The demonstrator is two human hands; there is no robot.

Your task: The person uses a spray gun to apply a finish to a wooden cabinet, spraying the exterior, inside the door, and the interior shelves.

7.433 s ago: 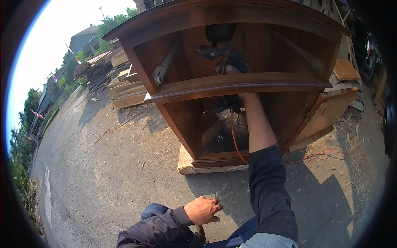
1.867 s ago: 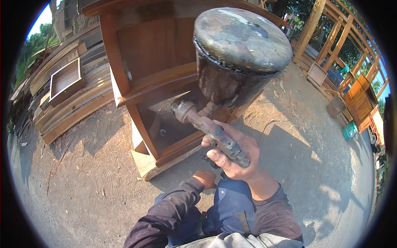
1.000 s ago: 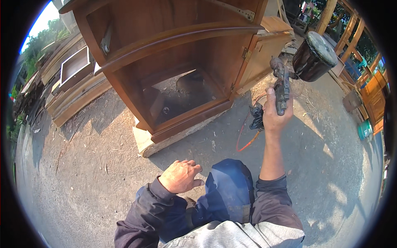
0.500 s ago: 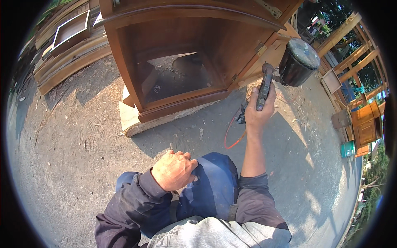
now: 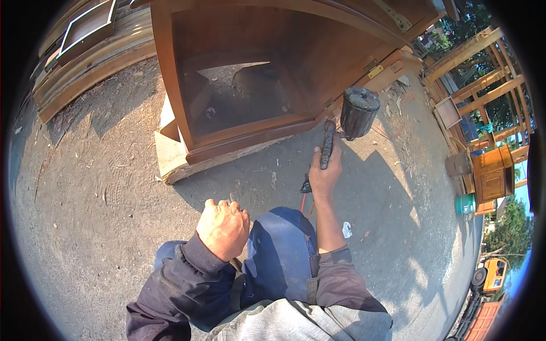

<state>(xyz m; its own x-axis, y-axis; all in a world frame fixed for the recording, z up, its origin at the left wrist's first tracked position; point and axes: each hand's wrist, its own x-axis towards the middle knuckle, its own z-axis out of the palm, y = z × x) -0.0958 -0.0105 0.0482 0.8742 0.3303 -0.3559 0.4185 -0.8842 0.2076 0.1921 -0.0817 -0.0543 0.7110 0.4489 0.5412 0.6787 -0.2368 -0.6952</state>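
Note:
My right hand (image 5: 325,173) grips a dark, stained spray gun (image 5: 328,138) with a metal cup (image 5: 358,112) on its right side, before the lower right of a brown wooden cabinet (image 5: 181,74). Below that hand a hose (image 5: 303,202) runs down. The cabinet's lower compartment is uncovered, with a hinged panel to the right, and it stands on a pale wooden base (image 5: 169,165). My left hand (image 5: 223,226) is closed, fingers curled, beside my blue-clad knee (image 5: 278,244); what is inside them, if anything, is hidden.
Stacked planks (image 5: 91,85) with a drawer (image 5: 85,28) on top lie at left. At right are a timber frame (image 5: 472,88), a small wooden cabinet (image 5: 492,173), a teal bucket (image 5: 465,203) and an orange truck (image 5: 495,275). Ground (image 5: 91,216) surrounds me.
My right hand with the spray gun has moved left and down from beside the hinged panel. My left hand's fingers have curled tighter. The view has shifted, bringing the truck into sight.

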